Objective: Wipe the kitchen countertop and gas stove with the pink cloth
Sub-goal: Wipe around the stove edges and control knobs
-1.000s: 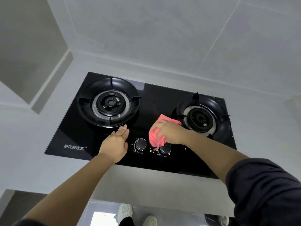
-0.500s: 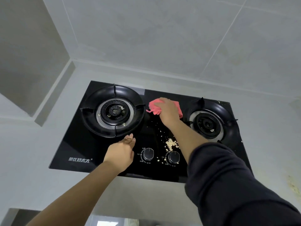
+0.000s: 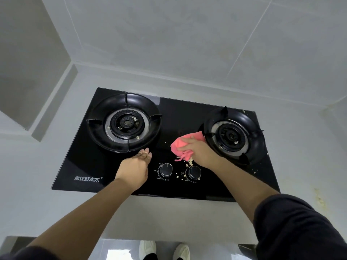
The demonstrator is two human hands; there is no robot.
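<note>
On the gas stove [image 3: 178, 119], your flat lane is the bare glass down its middle, between the raised left pan support [image 3: 99, 113] and right pan support [image 3: 250, 121]. Your right hand [image 3: 199, 152], gripping the pink cloth [image 3: 180, 142], fills that lane's front end. Two knobs [image 3: 166, 169] and crumbs [image 3: 190, 162] stand along its front edge. Your left hand [image 3: 135, 166] covers its front left. The countertop [image 3: 169, 218] in front of it lies flat.

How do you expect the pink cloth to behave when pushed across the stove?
Probably floppy: the pink cloth bunches under the right hand, loose strands poking out. It likely slides easily on the glossy stove glass, sweeping crumbs along.
</note>
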